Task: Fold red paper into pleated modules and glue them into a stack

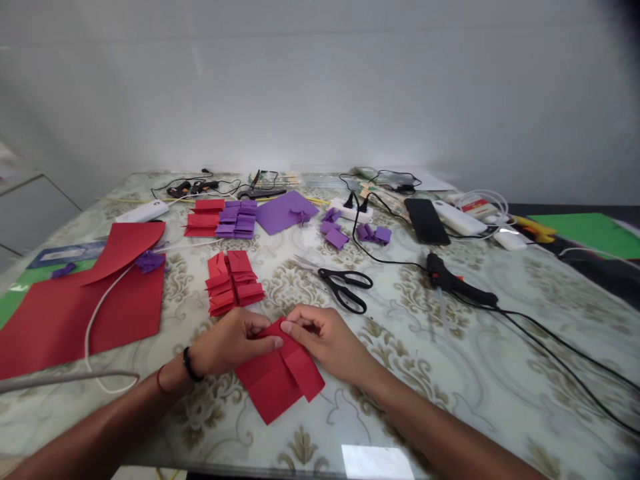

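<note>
When viewed from the head camera, with clock directions taken from the folded red paper (270,393), low and left of centre: note left hand (227,343) at 10 o'clock, partly closed, thumb laid along the paper near its far corner, fingers curled and partly hidden; note right hand (325,340) at 1 o'clock, nearly closed, pinching the same far corner under the thumb, remaining fingers loosely bent; observe both thumb tips just beside each other, with creases and a raised flap across the paper; cannot tell if resting on or clear of the patterned tabletop (480,380); find black-handled scissors (324,273) at 1 o'clock, blades pointing toward 10 o'clock; find small red folded pieces (243,268) at 11 o'clock, just beyond the left hand; farther along 11 o'clock, find red strips (203,218) touching purple strips (237,219); find purple sheet (277,217) at 12 o'clock, farther out; find large red sheet (130,303) at 10 o'clock; find black glue gun (465,287) at 2 o'clock, cord trailing toward 3 o'clock.
</note>
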